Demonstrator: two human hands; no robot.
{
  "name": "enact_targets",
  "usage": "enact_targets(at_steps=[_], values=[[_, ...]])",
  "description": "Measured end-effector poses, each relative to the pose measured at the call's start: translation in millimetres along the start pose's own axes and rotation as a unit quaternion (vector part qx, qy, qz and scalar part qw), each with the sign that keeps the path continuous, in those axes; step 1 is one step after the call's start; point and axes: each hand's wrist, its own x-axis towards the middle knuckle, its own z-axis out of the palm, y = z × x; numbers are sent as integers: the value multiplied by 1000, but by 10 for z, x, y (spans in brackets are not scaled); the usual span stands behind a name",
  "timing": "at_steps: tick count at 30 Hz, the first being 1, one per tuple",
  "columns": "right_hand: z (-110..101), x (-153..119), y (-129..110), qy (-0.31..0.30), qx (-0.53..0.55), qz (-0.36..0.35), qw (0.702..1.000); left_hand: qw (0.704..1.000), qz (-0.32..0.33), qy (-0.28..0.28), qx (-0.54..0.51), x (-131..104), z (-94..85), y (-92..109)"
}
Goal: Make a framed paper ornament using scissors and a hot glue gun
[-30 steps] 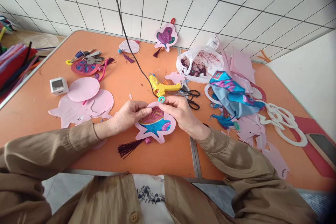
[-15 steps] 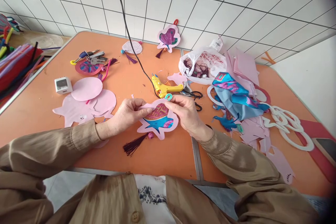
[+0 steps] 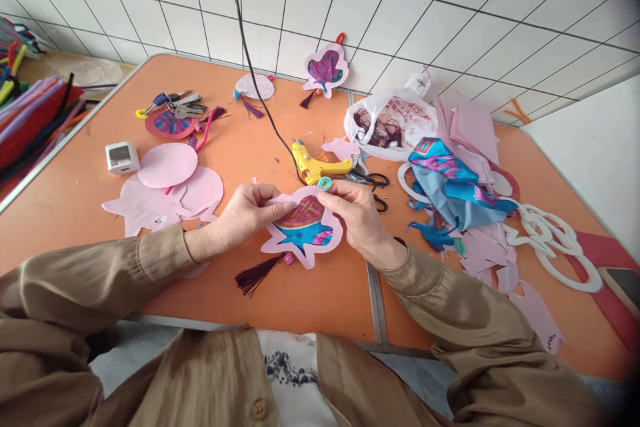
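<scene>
Both hands hold a flat pink-edged ornament with a patterned blue, red and purple fabric middle. My left hand is closed on its upper left edge, thumb on the front. My right hand pinches its upper right edge, beside a small teal loop that sticks up from the top. A pink bead and a dark purple tassel hang from the lower left of the ornament, over the orange table. Just beyond my hands lies a yellow glue gun.
Black-handled scissors lie right of the glue gun. Pink cutouts, a white charger and keys are on the left. A plastic bag, blue fabric and pink scraps spread on the right. A cord hangs down.
Both hands keep their hold on the ornament, which has barely moved. The whole view has shifted slightly.
</scene>
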Motion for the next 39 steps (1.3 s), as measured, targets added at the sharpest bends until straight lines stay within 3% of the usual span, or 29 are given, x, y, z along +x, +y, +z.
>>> enact_targets(at_steps=[20,31,39], values=[[3,3,22,2,3,-3,1000,999,-19,4,-38,28,-5,-25],[17,11,-2,11,-11,-12,1000,1000,-6,-12,-21,38,-4,-85],[10,16,-5,-6,-37,-23,999,997,-36,-48,-53,54,-35,-69]])
